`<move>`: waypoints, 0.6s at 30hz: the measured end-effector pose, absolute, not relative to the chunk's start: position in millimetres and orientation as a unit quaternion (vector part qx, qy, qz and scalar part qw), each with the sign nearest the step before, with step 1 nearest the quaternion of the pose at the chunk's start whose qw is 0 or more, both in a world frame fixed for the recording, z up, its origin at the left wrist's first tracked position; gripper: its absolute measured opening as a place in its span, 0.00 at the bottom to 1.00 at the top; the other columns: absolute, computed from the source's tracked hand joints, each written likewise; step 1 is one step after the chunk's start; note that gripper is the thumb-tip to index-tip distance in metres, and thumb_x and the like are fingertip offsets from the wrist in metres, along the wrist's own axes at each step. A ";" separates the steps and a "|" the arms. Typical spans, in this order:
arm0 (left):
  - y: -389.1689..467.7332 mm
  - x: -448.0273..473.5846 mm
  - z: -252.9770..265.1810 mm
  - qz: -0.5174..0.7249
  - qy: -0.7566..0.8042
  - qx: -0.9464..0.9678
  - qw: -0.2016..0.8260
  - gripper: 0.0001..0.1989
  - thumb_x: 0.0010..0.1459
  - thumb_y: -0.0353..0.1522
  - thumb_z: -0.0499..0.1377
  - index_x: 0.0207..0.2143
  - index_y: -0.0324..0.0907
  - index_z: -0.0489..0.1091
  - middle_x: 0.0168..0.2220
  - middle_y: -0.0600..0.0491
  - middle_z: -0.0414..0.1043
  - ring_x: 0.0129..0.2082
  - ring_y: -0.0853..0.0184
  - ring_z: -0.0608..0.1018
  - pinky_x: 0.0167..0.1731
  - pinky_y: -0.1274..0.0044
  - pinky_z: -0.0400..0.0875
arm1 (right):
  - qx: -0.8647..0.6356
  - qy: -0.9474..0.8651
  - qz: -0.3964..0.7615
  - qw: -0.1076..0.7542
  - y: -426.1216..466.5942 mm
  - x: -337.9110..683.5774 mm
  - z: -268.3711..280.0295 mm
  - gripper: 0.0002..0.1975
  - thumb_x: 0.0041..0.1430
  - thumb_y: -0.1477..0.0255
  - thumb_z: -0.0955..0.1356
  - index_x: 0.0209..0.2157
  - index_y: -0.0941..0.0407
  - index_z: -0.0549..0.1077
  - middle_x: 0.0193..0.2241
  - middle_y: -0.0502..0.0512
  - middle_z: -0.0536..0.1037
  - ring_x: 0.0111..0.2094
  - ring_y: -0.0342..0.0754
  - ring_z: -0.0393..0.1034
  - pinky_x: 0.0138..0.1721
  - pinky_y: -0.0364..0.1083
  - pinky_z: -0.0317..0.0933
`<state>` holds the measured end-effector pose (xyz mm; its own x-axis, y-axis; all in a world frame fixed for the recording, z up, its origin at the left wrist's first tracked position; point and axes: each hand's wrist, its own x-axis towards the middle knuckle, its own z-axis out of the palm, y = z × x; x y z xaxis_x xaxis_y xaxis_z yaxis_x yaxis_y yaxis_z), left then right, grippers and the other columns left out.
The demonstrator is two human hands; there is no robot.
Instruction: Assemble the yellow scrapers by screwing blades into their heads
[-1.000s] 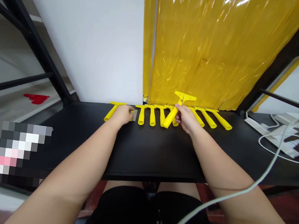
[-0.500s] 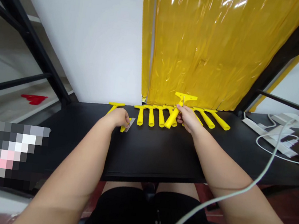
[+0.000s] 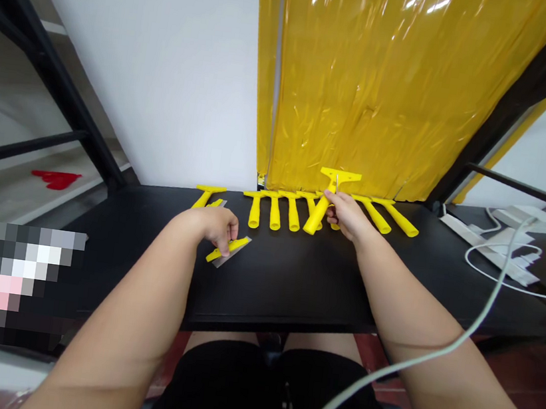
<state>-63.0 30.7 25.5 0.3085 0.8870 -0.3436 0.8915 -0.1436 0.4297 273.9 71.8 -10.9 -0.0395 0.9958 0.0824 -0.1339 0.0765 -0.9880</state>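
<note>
At least eight yellow handles (image 3: 255,210) and two blade pieces (image 3: 237,245).

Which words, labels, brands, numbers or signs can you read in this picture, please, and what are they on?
None can be read.
Yellow handle in the right hand: no legible text.
Yellow piece with a metal blade at the left hand: no legible text.
White strip at right: any marking is too small to read.
Pixelated patch at left: unreadable.

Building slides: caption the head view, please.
Left hand pinches a bladed strip; right hand holds a yellow handle.
</note>
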 end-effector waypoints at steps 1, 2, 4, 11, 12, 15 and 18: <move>28.1 -58.6 26.5 -0.001 0.578 0.762 0.292 0.17 0.24 0.29 0.75 0.21 0.45 0.76 0.24 0.55 0.79 0.24 0.64 0.78 0.31 0.74 0.71 | -0.434 -0.500 0.524 0.537 71.5 273.1 -11.4 0.15 0.60 0.62 0.74 0.31 0.54 0.66 0.23 0.46 0.64 0.20 0.39 0.53 0.17 0.38 0.44; 25.0 -53.4 27.5 0.000 0.572 0.764 0.300 0.17 0.23 0.28 0.76 0.20 0.46 0.76 0.24 0.56 0.79 0.24 0.64 0.77 0.32 0.73 0.71 | -0.433 -0.503 0.525 0.533 70.9 272.2 -11.8 0.15 0.61 0.63 0.74 0.31 0.54 0.67 0.23 0.46 0.63 0.20 0.39 0.52 0.18 0.37 0.44; 18.4 -41.3 29.3 -0.001 0.553 0.777 0.302 0.17 0.24 0.28 0.76 0.20 0.46 0.76 0.24 0.57 0.78 0.24 0.64 0.77 0.32 0.73 0.70 | -0.431 -0.511 0.527 0.525 69.2 270.4 -11.8 0.14 0.61 0.63 0.74 0.32 0.54 0.67 0.22 0.46 0.62 0.20 0.39 0.51 0.18 0.37 0.43; 9.2 1.9 14.5 0.050 0.433 0.832 0.344 0.18 0.35 0.32 0.75 0.33 0.45 0.80 0.30 0.54 0.81 0.31 0.64 0.81 0.32 0.76 0.72 | -0.419 -0.540 0.533 0.498 63.1 267.1 -8.7 0.17 0.60 0.62 0.75 0.29 0.54 0.66 0.20 0.43 0.58 0.19 0.38 0.50 0.18 0.38 0.41; 9.8 7.3 9.8 0.072 0.414 0.836 0.352 0.19 0.36 0.32 0.75 0.35 0.44 0.81 0.30 0.53 0.81 0.31 0.64 0.81 0.33 0.76 0.73 | -0.416 -0.547 0.534 0.493 62.3 266.7 -8.3 0.18 0.59 0.61 0.76 0.29 0.54 0.66 0.20 0.43 0.58 0.19 0.38 0.50 0.18 0.38 0.41; 11.3 19.4 -1.6 0.131 0.383 0.837 0.369 0.21 0.37 0.32 0.76 0.38 0.42 0.81 0.34 0.50 0.82 0.34 0.63 0.82 0.36 0.74 0.76 | -0.414 -0.570 0.529 0.474 59.5 265.2 -7.2 0.20 0.56 0.60 0.77 0.28 0.55 0.67 0.20 0.43 0.59 0.19 0.38 0.51 0.18 0.39 0.41; 12.4 21.2 -2.3 0.166 0.381 0.820 0.393 0.23 0.39 0.33 0.77 0.40 0.39 0.80 0.39 0.46 0.82 0.38 0.62 0.82 0.41 0.70 0.78 | -0.418 -0.589 0.519 0.456 56.2 264.4 -5.7 0.20 0.55 0.58 0.78 0.28 0.55 0.68 0.19 0.44 0.61 0.19 0.38 0.52 0.18 0.39 0.42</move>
